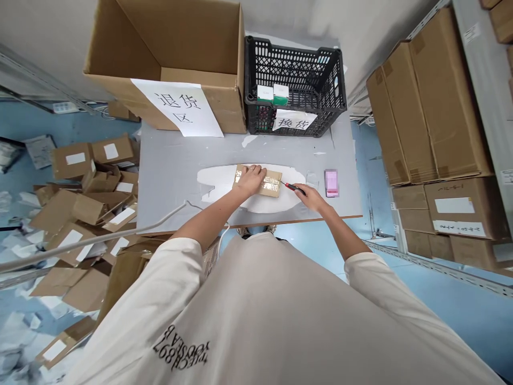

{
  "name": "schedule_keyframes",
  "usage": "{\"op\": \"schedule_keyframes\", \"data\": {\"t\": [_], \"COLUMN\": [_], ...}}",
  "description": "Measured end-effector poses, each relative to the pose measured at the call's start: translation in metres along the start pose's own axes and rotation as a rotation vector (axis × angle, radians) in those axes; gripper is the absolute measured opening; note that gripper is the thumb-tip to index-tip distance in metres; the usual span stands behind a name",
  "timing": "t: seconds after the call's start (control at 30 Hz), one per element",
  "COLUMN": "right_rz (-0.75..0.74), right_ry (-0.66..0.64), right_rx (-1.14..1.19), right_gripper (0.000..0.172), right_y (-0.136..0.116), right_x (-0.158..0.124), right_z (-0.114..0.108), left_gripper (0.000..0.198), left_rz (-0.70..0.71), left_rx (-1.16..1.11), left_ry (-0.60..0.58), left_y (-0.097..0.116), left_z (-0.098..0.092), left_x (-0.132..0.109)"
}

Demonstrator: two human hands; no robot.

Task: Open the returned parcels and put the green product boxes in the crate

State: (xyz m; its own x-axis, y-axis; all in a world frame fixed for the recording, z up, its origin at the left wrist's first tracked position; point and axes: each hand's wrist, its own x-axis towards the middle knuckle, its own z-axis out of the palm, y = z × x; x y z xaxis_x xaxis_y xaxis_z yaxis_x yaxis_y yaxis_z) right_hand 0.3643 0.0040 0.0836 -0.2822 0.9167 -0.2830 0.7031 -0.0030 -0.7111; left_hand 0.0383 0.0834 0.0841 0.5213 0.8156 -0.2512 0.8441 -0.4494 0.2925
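Note:
A small flat cardboard box (271,187) with shiny tape across its top lies on the white worn patch of the table. My left hand (250,179) presses down on its left part, fingers bent over the top. In my right hand (310,198) is a slim utility knife (294,187) with a red and black handle, its thin metal tip pointing left at the box's right edge. Whether the tip has gone into the cardboard is too small to tell. A phone with a pink screen (332,183) lies on the table, right of my right hand.
Along the table's (172,160) back stand a large open carton (224,109) with a paper sign and a black plastic crate (336,101) holding small white-and-green boxes. Opened boxes (72,214) litter the floor at left. Stacked cartons (441,101) fill a rack at right.

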Motion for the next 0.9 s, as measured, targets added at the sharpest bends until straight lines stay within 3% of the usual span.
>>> {"op": "schedule_keyframes", "data": {"t": [0.27,0.53,0.9], "right_rz": [-0.138,-0.169,-0.170], "right_ry": [0.016,0.020,0.029], "right_rx": [-0.255,-0.217,-0.161], "right_gripper": [0.050,0.051,0.054], "right_y": [-0.002,0.005,0.017], "right_x": [0.001,0.007,0.004], "right_z": [0.006,0.008,0.014], "left_gripper": [0.053,0.064,0.066], "left_rz": [-0.024,-0.033,-0.022], "left_rx": [0.041,0.018,0.031], "left_ry": [0.025,0.075,0.035], "left_y": [0.002,0.000,-0.001], "left_z": [0.007,0.019,0.015], "left_x": [-0.007,-0.017,-0.014]}}
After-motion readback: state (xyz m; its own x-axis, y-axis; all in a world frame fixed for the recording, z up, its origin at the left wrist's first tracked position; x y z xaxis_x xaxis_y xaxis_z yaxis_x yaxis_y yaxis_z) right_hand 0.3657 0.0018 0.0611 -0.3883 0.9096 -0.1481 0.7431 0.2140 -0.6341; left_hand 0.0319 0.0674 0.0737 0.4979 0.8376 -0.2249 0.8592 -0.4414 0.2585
